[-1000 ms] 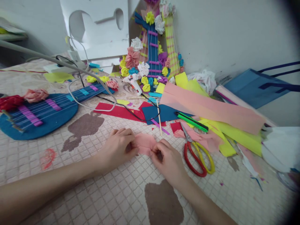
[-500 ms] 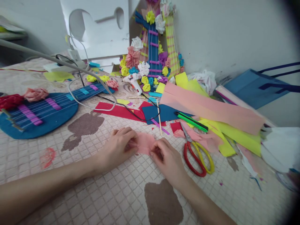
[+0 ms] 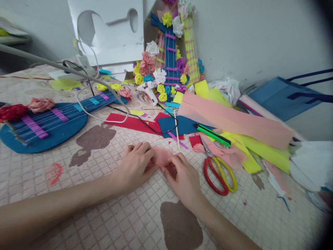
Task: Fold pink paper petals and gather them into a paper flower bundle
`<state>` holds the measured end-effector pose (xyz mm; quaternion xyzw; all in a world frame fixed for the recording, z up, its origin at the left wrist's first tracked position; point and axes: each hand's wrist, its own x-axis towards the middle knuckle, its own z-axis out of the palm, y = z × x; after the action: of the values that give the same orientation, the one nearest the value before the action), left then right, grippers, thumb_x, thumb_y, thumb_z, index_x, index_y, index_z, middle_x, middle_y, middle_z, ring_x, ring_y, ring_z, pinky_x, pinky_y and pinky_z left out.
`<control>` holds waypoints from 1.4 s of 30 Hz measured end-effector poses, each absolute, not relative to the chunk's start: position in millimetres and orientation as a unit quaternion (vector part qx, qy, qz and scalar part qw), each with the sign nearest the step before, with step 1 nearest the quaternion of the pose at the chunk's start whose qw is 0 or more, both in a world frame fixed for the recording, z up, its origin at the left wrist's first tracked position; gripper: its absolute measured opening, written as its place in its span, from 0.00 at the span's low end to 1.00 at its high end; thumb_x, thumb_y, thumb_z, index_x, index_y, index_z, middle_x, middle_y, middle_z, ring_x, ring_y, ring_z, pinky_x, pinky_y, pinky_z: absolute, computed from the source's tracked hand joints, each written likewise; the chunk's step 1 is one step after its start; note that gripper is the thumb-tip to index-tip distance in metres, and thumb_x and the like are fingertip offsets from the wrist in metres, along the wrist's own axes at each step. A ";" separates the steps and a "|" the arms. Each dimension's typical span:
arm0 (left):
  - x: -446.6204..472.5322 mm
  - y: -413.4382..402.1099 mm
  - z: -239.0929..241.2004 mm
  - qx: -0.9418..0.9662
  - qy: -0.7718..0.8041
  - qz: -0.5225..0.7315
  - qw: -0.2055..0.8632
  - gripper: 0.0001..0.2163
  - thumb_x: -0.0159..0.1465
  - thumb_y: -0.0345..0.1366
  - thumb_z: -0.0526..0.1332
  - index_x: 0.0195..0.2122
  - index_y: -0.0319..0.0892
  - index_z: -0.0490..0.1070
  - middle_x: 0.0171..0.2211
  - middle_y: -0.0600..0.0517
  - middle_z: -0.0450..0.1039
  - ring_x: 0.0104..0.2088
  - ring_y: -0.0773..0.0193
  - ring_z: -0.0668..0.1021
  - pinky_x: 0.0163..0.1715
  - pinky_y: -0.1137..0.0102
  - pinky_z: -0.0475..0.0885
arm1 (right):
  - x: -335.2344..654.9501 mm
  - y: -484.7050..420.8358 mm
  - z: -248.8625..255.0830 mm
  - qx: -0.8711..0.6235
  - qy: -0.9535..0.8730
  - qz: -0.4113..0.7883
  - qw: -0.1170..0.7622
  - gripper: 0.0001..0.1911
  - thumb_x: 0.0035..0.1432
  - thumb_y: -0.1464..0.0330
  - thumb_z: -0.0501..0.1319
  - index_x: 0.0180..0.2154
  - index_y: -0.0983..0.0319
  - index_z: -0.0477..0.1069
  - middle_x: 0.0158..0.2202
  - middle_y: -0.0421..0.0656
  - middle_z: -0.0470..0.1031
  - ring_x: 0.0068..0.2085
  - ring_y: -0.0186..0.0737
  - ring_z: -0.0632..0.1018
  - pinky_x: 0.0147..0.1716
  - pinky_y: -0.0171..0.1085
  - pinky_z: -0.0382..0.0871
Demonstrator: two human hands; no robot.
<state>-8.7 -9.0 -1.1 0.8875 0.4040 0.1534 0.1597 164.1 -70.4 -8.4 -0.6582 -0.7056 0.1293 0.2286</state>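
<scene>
Between my two hands, just over the quilted cloth, is a small piece of pink crepe paper [image 3: 162, 156]. My left hand [image 3: 137, 161] is closed on its left edge, fingers bent over it. My right hand [image 3: 183, 175] pinches its right edge between thumb and fingers. The lower part of the paper is hidden behind the fingertips. Right of my right hand lie scissors [image 3: 221, 173] with one red and one yellow handle. A thin wooden stick [image 3: 177, 130] rests beyond the paper, beside blue paper [image 3: 186, 124] and red paper [image 3: 132, 124].
A blue paper guitar [image 3: 59, 121] with paper flowers lies at the left, a pale cable arching over it. A white glue gun [image 3: 148, 92] stands at the back. A green cutter [image 3: 213, 134] and pink and yellow sheets [image 3: 234, 114] lie right. More decorated guitars [image 3: 170, 59] lean behind.
My hands have come closer together, and the pink paper between them shows narrower and more rounded at the top. Things on the table have stayed put.
</scene>
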 end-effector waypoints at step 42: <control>-13.7 -1.9 -8.5 0.845 0.448 0.232 0.177 0.22 0.53 0.40 0.65 0.46 0.41 0.60 0.46 0.45 0.65 0.46 0.51 0.69 0.42 0.56 0.63 | 177.8 -68.4 -2.6 -0.638 -0.700 0.168 0.273 0.08 0.54 0.70 0.59 0.38 0.59 0.63 0.38 0.42 0.67 0.36 0.39 0.74 0.34 0.39 0.70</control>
<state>-13.7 -1.9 -8.5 0.8450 0.4480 0.2321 0.1770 177.8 -68.4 -2.6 -0.6380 -0.7002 0.1678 0.2728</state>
